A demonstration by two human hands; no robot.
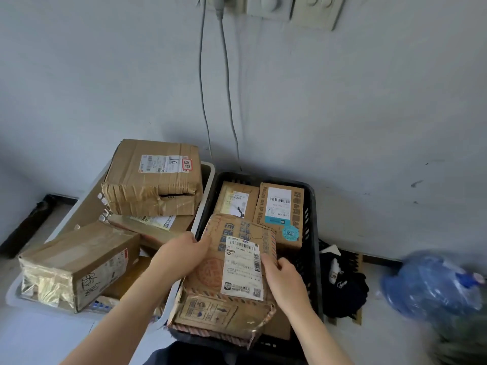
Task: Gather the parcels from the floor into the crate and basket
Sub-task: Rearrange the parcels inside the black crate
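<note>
The flat brown cardboard parcel with striped edging (208, 275) is held tilted over the near half of the black slotted plastic crate (312, 233), white label up. The left hand (181, 255) grips its 9 o'clock edge, thumb on top. The right hand (284, 277) pinches its 3 o'clock edge, fingers curled.

At 12 o'clock, inside the crate, a plain brown carton (237, 201) lies beside a brown carton with a blue sticker (282, 214). At 9 o'clock, just beside the crate, is the white plastic basket (208, 191), stacked with taped brown boxes (155, 180). On the floor at 3 o'clock are a dark cloth bundle (342, 285) and a blurred blue water bottle (432, 283).
</note>
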